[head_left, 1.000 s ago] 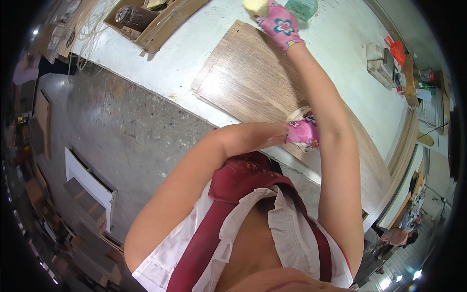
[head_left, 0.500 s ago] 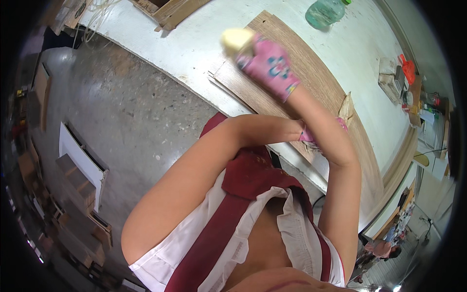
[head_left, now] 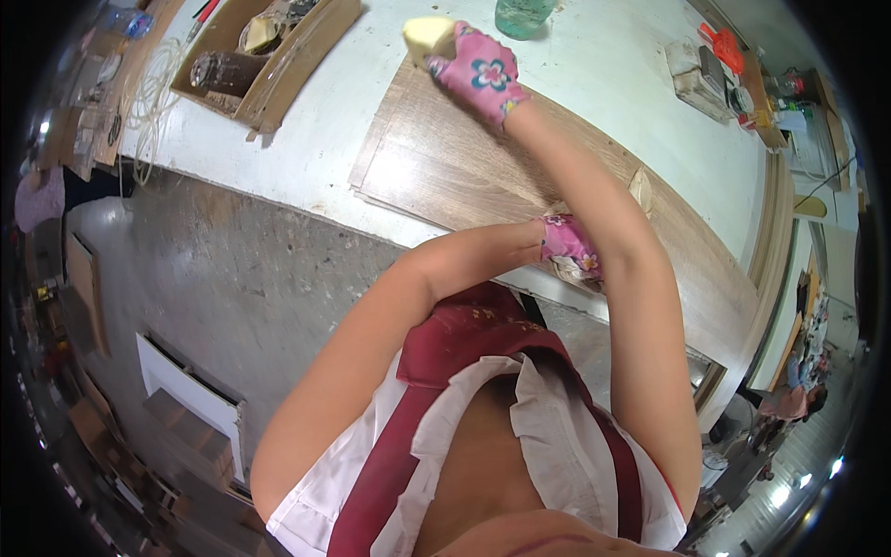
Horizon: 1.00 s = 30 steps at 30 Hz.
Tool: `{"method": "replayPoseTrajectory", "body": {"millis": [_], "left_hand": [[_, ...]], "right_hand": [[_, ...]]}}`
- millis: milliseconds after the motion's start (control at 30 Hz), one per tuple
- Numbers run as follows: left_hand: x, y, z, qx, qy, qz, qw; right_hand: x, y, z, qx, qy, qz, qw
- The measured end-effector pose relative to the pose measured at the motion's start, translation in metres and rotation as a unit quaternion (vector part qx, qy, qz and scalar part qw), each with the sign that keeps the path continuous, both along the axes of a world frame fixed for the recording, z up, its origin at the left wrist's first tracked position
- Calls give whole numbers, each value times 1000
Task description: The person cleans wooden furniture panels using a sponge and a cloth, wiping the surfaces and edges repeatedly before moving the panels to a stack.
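My right hand (head_left: 478,72), in a pink flowered glove, is closed around a pale yellow block (head_left: 429,33) at the far left corner of a wood-grain board (head_left: 445,158). Whether the block is foam or something firmer I cannot make out. My right forearm crosses over my left. Under it, near the board's front edge, is my left hand (head_left: 568,243) in a matching glove. The right arm hides its fingers. Crumpled beige cloth (head_left: 641,190) shows on the board just beyond the right forearm.
The boards lie on a white worktable (head_left: 269,167). A cardboard box (head_left: 269,102) holding a dark bottle stands at the left, beside coiled pale cord (head_left: 153,107). A green-tinted bottle (head_left: 524,17) sits behind the board. Bricklike blocks (head_left: 698,84) and a red bag (head_left: 722,48) are farther right.
My right hand has moved the yellow block toward the board's far left corner. The view has shifted, bringing more of the box in. My left hand stays near the board's front edge.
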State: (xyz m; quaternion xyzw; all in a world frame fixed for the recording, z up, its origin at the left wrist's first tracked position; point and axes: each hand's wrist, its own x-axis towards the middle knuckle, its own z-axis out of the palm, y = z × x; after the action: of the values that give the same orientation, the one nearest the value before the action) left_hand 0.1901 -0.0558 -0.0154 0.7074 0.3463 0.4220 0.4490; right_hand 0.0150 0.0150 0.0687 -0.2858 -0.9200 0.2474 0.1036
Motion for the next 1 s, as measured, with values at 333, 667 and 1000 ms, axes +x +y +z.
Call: {"method": "replayPoseTrajectory", "body": {"millis": [333, 667, 1000], "left_hand": [[-21, 4, -11, -13, 3, -89, 996], [-15, 6, 49, 148, 123, -194, 962], [17, 15, 51, 76, 210, -246, 943]], "right_hand": [[30, 17, 10, 15, 33, -59, 998], [342, 56, 8, 95, -79, -395, 910], [236, 49, -2, 39, 48, -221, 973]]}}
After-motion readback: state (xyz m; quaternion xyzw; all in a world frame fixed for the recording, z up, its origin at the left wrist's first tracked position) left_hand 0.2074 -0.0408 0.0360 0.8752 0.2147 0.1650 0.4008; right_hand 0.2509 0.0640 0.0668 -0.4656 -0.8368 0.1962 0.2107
